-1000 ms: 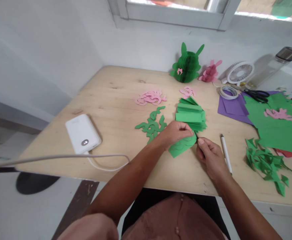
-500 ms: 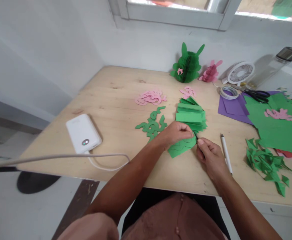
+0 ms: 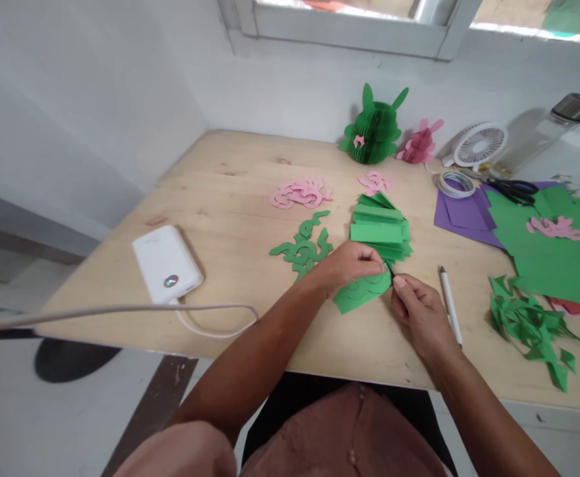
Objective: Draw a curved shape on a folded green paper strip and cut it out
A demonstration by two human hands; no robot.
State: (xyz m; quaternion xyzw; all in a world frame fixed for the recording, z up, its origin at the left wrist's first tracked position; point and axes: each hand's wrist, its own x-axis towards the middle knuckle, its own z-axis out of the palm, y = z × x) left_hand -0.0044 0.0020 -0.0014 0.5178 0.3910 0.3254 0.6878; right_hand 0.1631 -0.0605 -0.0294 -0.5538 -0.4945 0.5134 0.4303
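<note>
A piece of green paper [image 3: 364, 293] with curved lines drawn on it is held over the table. The fingers of my left hand [image 3: 356, 262] are closed on its upper edge. My right hand [image 3: 419, 305] is closed at the paper's right corner around a thin dark tool [image 3: 390, 269]; most of it is hidden, so its kind is unclear. Its dark tip meets the paper beside my left fingertips. Just beyond my hands lies a stack of folded green paper strips [image 3: 379, 228]. Curvy green paper cutouts [image 3: 304, 248] lie left of the stack.
Pink cutouts [image 3: 302, 193] lie farther back. A white pen [image 3: 449, 306] and green scraps [image 3: 533, 331] are to the right, near black-handled scissors [image 3: 513, 190], tape [image 3: 456, 184] and green sheets [image 3: 548, 258]. Paper figures [image 3: 373, 132] stand by the wall. A corded power bank [image 3: 167, 264] lies left.
Almost nothing differs. The whole view has shifted very slightly, while both hands keep the same hold on the green paper and the dark tool.
</note>
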